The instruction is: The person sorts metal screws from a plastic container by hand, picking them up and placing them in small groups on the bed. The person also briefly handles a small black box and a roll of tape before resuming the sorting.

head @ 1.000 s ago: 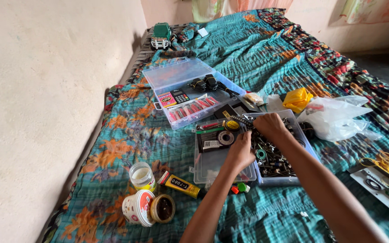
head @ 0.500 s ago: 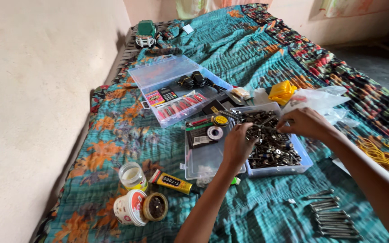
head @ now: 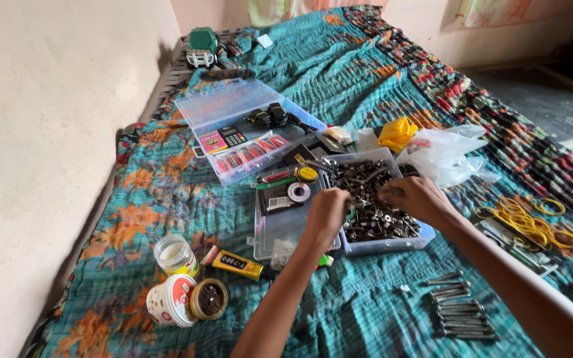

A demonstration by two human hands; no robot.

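Both my hands dig, fingers curled, into the clear plastic tray of dark metal screws (head: pixel 382 246); what they pinch I cannot tell.
My left hand (head: pixel 327 211) and right hand (head: pixel 414 197) rest on the heap on the quilted teal bedspread (head: pixel 339 73); a yellow glue tube (head: pixel 232 262) lies near.

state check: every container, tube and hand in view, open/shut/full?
Left hand: fingers curled over the screw tray.
Right hand: fingers down in the screws.
Screw tray: lidless, full.
Clear case: lid open.
Small clear box: open.
Round tub: lid off.
White jar: upright.
Glue tube: lying flat.
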